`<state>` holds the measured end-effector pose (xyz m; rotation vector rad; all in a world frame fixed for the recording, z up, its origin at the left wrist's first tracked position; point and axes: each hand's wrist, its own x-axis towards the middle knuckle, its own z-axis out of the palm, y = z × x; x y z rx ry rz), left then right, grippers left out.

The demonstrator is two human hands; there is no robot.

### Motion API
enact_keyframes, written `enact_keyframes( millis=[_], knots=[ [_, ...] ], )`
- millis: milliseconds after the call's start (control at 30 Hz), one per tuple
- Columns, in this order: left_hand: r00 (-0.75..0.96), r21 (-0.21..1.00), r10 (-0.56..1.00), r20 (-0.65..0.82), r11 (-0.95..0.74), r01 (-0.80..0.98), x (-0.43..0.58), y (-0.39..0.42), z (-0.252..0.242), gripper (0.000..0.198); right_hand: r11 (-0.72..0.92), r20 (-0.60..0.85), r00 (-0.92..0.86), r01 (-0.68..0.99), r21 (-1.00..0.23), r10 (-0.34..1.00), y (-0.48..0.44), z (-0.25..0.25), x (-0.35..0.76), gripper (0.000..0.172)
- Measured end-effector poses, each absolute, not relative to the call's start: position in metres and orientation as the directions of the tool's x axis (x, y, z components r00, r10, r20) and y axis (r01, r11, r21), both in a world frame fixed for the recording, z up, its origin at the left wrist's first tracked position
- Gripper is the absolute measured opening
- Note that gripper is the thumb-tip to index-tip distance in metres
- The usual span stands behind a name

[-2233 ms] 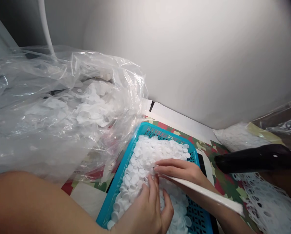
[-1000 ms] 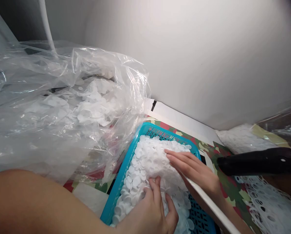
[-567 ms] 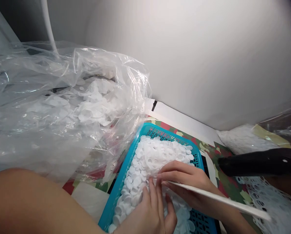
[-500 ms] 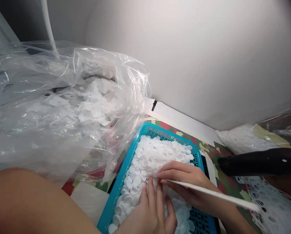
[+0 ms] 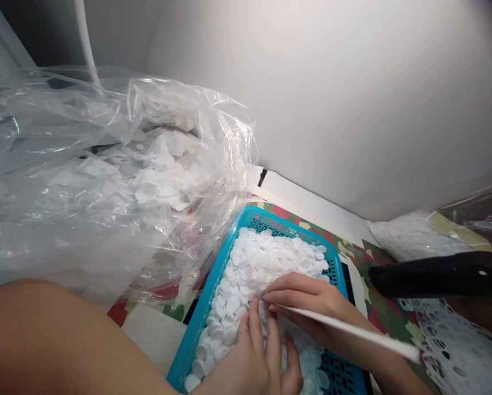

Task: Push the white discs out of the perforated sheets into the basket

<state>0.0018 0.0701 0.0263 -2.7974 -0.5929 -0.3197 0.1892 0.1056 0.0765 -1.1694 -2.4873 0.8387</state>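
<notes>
The left hand point(image 5: 250, 359) and right hand point(image 5: 307, 299) rest half-open, fingers pressed into a heap of small round white discs point(image 5: 262, 258) inside a turquoise perforated plastic basket point(image 5: 196, 326); whether either grips a disc cannot be told. A thin white strip point(image 5: 348, 329) lies along the right forearm. Left of the basket slumps a clear plastic bag point(image 5: 85, 131) holding more white discs point(image 5: 159, 186).

Bare left hand point(image 5: 250, 356), bare right hand point(image 5: 307, 299), bare left forearm point(image 5: 44, 340), slender fingers point(image 5: 295, 291)
</notes>
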Motion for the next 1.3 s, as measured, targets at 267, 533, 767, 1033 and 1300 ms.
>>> enact_keyframes(
  millis=[267, 533, 767, 1033, 1300],
  knots=[
    [0.862, -0.253, 0.371, 0.345, -0.848, 0.466, 0.005, 0.068, 0.022, 0.012, 0.650, 0.018, -0.698, 0.656, -0.384, 0.716, 0.102, 0.081, 0.178, 0.022],
    [0.865, -0.280, 0.353, 0.356, -0.843, 0.459, 0.004, 0.068, 0.017, 0.014, 0.689, 0.090, -0.711, 0.631, -0.357, 0.698, 0.101, 0.081, 0.180, 0.024],
    [0.844, -0.221, 0.393, 0.364, -0.844, 0.489, 0.007, 0.067, 0.021, 0.013, 0.794, 0.212, -0.765, 0.585, -0.165, 0.608, 0.098, 0.082, 0.178, 0.028],
    [0.803, -0.288, 0.408, 0.435, -0.782, 0.553, 0.014, 0.064, 0.002, 0.026, 0.732, 0.249, -0.692, 0.596, -0.330, 0.677, 0.096, 0.074, 0.187, 0.028],
    [0.863, -0.187, 0.407, 0.299, -0.862, 0.471, 0.006, 0.068, 0.025, 0.022, 0.495, 0.082, -0.575, 0.613, -0.616, 0.814, 0.101, 0.073, 0.194, 0.027]
  ],
)
